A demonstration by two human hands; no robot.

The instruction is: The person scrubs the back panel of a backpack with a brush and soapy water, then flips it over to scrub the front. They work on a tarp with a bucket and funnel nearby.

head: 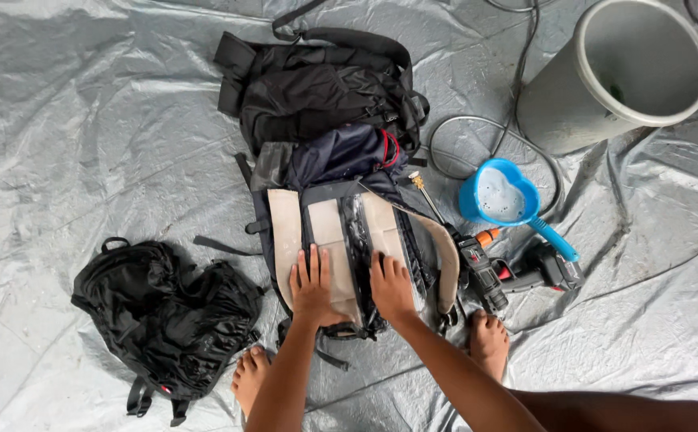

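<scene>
Left hand (311, 284): flat, palm down, on the left tan pad of the middle pack (349, 232); fingers (314, 258) straight and close together, gripping nothing.
Right hand (391, 286): flat on the pack just right of the dark centre strip; fingers slightly spread, holding nothing.
Middle pack: lies back-panel up on the tarp (69, 128), straight ahead of the person, its tan shoulder straps (445, 256) curving down the right side; navy cloth with red trim bunches at its far end.
Far pack (317, 84): black, beyond the middle pack and touching its far end.
Near pack (165, 316): black, crumpled, on the tarp to the left, apart from the hands.
Feet: left foot (250, 376) and right foot (489, 342) bare on the tarp, either side of the pack's near end.
Spray tool (485, 268): black with orange parts and a thin nozzle, just right of the pack; probably a cordless washer gun, though the view is unclear.
Scoop (503, 196): blue, heart-shaped, holding foamy liquid, beside the tool.
Bucket (629, 72): grey, tipped on its side at upper right.
Hose (477, 128): thin, looping between bucket and packs.
</scene>
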